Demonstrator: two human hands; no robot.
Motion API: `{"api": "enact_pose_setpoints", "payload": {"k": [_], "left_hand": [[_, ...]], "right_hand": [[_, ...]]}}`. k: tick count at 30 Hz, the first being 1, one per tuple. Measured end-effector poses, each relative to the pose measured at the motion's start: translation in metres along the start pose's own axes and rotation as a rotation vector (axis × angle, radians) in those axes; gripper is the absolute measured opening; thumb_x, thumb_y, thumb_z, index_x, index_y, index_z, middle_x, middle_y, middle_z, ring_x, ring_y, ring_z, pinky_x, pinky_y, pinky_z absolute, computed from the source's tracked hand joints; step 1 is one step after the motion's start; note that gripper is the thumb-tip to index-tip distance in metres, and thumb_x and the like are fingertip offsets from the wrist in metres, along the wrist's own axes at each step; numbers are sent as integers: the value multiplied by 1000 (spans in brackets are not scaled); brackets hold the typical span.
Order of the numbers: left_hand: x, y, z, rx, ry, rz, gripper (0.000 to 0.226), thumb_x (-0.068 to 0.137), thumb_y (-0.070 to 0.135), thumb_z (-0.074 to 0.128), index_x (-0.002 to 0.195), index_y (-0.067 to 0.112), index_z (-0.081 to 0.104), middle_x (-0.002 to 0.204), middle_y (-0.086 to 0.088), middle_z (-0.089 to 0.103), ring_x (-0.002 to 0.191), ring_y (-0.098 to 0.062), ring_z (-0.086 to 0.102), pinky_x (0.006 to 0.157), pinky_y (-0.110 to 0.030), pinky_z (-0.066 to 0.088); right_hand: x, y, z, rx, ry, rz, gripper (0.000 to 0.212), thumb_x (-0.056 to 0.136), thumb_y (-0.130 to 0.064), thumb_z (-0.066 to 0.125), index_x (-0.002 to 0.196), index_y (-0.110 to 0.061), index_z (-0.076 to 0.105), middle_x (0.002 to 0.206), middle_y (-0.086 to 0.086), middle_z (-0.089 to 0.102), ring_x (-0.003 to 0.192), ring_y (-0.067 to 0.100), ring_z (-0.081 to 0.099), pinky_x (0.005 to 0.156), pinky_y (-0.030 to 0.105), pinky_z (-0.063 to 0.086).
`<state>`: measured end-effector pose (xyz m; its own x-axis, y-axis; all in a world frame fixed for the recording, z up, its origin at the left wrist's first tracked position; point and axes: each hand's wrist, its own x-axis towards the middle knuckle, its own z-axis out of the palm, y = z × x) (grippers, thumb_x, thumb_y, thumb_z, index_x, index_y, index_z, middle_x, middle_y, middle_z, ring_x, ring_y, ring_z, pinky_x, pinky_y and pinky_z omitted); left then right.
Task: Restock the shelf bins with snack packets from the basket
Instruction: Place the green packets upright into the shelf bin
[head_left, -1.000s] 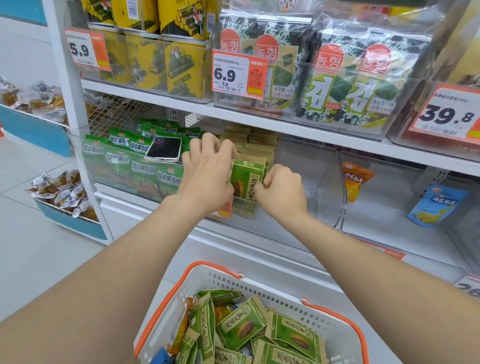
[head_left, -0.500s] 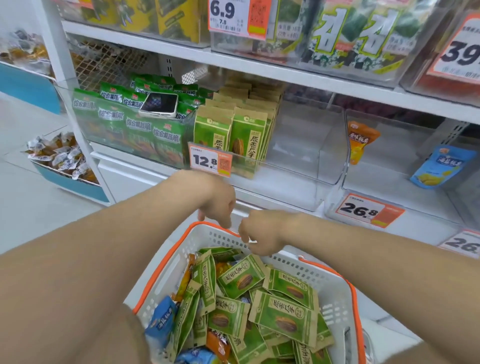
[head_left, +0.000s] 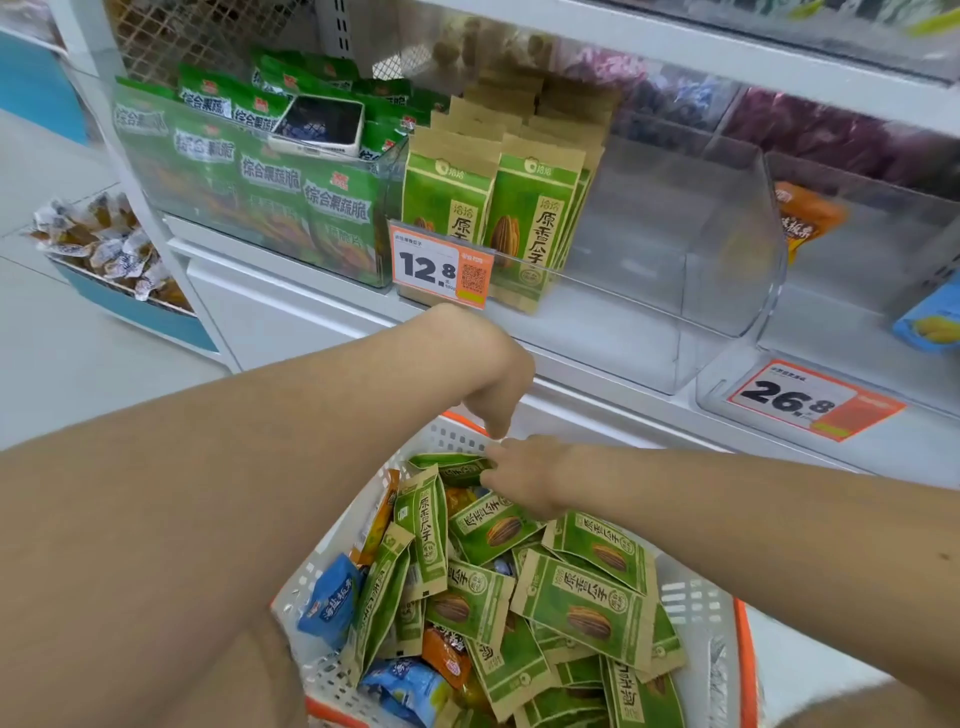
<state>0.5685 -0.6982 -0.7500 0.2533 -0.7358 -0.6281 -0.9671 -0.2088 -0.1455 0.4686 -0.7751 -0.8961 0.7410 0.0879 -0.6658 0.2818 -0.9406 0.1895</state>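
1. Over the far end of the basket (head_left: 696, 603) both of my hands are down; the basket is white with an orange rim and sits just below the shelf front.
2. Left hand (head_left: 493, 384): bent down at the wrist, fingers hanging loosely toward the far rim, holding nothing that I can see.
3. Right hand (head_left: 524, 480): fingers narrow, pinching the edge of the top packet (head_left: 449, 467), a green one lying against the basket's far wall.
4. Basket contents: a loose heap of green seed packets (head_left: 582, 608), flat and tilted at all angles. Blue packets (head_left: 330, 597) lie at the left side, and an orange packet (head_left: 447, 654) is partly buried among the green.
5. Seed bin (head_left: 675, 249), clear plastic, middle of the shelf: the stocked packets (head_left: 530, 208), same green print, stand upright in two rows at its left side, faces forward.
6. Price tag 12.8 (head_left: 431, 265) hangs on the bin front, covering the foot of the left row.
7. Left neighbour bin (head_left: 156, 171): full of green crisp packets (head_left: 332, 208). A phone (head_left: 319, 124) lies on top of them, dark face up.
8. Right neighbour bin (head_left: 883, 249): an orange pouch (head_left: 805, 218) leans at the back and a blue pouch (head_left: 930, 322) sits at the edge of view. Price tag 26.8 (head_left: 810, 400) is on its front.
9. Floor level, far left: a blue tray (head_left: 140, 312) of wrapped sweets (head_left: 104, 244).
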Motion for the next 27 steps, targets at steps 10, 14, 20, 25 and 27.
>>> {"api": "enact_pose_setpoints", "payload": {"k": [10,14,20,25,27], "left_hand": [[-1,-3,-8,4,14,7,54,98,54,63,143,23,57,140,-1,58,124,-32,60,104,-48,52],[-4,-4,-5,8,19,-4,49,98,50,62,140,24,59,138,-2,61,121,-31,62,102,-48,54],[-19,-8,-7,-23,2,-22,47,98,28,66,144,30,56,143,1,58,123,-28,62,102,-46,54],[-48,-1,-16,-28,-13,-26,68,95,23,77,155,30,46,147,5,57,128,-26,57,99,-38,50],[-53,-2,-17,-66,-18,-40,73,90,29,83,153,31,47,147,5,58,128,-25,58,102,-39,51]], "right_hand": [[2,-20,7,114,-103,21,50,89,-14,77,132,-8,52,117,12,61,96,27,62,71,37,57],[-4,-33,11,125,-113,83,21,101,-14,64,82,-13,55,81,4,60,62,15,55,46,28,41],[-25,-16,-17,265,-55,150,25,97,-5,59,73,-12,54,73,3,58,67,21,60,57,31,50],[-59,15,-42,595,-89,106,17,101,-15,57,109,-4,67,88,12,78,69,22,77,59,30,62],[-77,23,-54,752,-30,95,19,103,-14,57,119,-5,63,98,16,77,75,27,78,59,30,62]]}}
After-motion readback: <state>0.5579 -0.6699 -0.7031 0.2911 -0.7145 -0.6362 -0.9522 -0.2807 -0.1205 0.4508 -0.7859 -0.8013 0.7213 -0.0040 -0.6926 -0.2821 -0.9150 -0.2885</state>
